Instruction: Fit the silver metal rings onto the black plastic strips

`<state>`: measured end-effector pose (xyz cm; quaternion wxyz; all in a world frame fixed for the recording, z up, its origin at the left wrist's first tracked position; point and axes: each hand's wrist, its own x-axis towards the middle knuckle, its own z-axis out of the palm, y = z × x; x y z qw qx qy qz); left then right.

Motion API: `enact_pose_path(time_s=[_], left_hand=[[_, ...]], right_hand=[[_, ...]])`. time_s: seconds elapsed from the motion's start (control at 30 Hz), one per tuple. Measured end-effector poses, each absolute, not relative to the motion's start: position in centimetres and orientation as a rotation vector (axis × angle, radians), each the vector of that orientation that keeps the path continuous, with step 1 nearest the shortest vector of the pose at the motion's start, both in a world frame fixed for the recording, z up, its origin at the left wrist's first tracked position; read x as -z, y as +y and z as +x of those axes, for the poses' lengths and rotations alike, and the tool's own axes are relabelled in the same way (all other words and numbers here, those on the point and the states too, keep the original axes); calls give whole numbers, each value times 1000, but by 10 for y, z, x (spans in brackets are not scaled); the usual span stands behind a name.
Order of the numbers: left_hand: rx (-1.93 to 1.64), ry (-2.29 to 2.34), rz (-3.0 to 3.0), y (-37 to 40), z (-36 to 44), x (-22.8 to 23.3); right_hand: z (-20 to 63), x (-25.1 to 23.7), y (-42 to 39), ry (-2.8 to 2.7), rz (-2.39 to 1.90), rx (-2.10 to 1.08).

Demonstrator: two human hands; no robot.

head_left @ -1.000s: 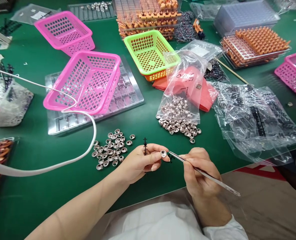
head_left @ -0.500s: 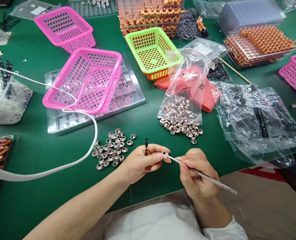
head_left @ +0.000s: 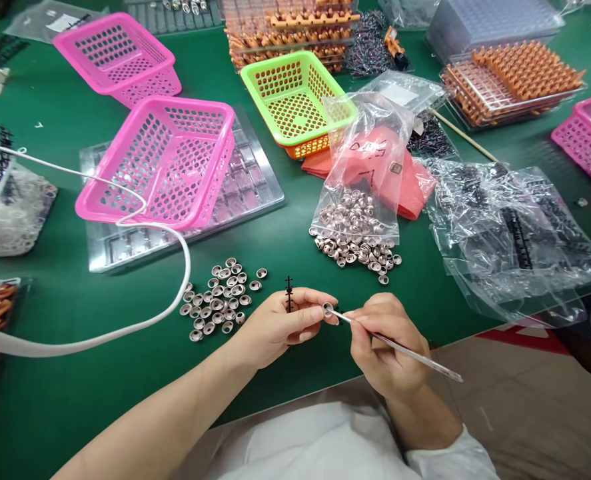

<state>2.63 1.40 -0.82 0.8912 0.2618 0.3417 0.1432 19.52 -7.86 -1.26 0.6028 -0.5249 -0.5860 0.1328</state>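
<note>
My left hand (head_left: 288, 323) is closed, pinching a small silvery metal cup (head_left: 328, 310) between thumb and forefinger. A thin black plastic strip with short side prongs (head_left: 289, 293) also sticks up and down from this hand. My right hand (head_left: 392, 343) grips a slim pen-like metal tool (head_left: 415, 357), whose tip reaches into the cup. What the tip touches inside is too small to make out. Left of my hands lies a loose group of similar cups (head_left: 218, 303). A larger pile of cups (head_left: 358, 250) spills from a clear plastic bag (head_left: 370, 143) beyond my right hand.
A pink basket (head_left: 215, 113) rests on a clear plastic tray (head_left: 260, 183), with a white cable (head_left: 188, 267) looping before it. Behind stands a green basket (head_left: 298, 137). Bagged black parts (head_left: 518, 240) lie right, near the table edge; orange parts (head_left: 530, 70) sit in trays farther back.
The tool has shifted slightly left with my right hand, its tip deeper in the cup. The whole view has moved a little; my left hand keeps its hold.
</note>
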Motion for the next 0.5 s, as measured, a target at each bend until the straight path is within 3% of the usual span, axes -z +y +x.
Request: enact_pose_path(time_s=[0.5], left_hand=[[-315,741,530,13,29,6]], right_hand=[[195,13,-80,-1375,-1217,-318]])
